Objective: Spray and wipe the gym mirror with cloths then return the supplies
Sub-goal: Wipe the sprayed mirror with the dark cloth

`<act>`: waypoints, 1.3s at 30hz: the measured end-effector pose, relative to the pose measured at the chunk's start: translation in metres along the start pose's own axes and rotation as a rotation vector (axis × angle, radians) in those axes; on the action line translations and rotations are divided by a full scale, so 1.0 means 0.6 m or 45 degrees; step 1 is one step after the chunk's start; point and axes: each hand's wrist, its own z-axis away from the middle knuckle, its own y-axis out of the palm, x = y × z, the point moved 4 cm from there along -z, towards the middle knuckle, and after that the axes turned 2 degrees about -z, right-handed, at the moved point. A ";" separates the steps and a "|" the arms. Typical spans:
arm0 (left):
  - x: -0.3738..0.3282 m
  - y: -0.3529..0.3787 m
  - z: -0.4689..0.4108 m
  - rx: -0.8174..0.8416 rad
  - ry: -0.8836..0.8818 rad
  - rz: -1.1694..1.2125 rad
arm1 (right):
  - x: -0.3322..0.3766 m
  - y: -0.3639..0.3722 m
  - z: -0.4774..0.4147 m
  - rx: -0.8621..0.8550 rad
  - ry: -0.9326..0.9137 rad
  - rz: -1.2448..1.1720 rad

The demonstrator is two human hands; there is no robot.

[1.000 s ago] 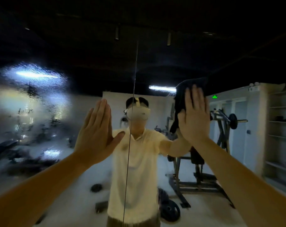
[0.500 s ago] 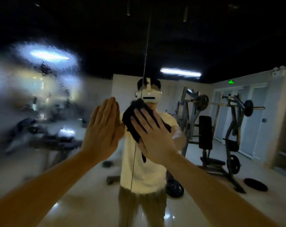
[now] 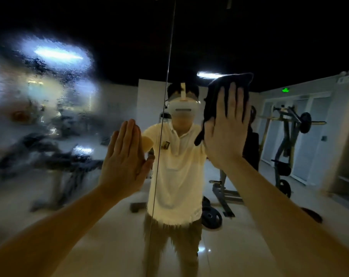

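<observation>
- A person's right hand (image 3: pixel 225 128) pressed a dark cloth (image 3: pixel 228 79) against the gym mirror (image 3: pixel 273 47) at upper right of centre. The fingers were straight and spread, not curled, apparently so the whole palm could drive the cloth over the glass.
- The left hand (image 3: pixel 123 158), at centre-left, was flat with fingers straight and together, holding nothing. It appeared to rest on the glass just left of the vertical seam (image 3: pixel 165 96), probably as a brace.
- A film of spray droplets (image 3: pixel 55 86) clouded the upper left of the frame, well apart from the cloth, so that panel looked yet to be wiped.
- Right of the seam, the glass reflected a weight rack (image 3: pixel 283 140) sharply, suggesting the wiping there was nearly done.
- No spray bottle showed anywhere in the frame.
</observation>
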 end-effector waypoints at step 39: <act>-0.068 0.040 0.236 0.236 -0.169 0.197 | 0.150 0.131 0.485 0.482 -1.046 -0.130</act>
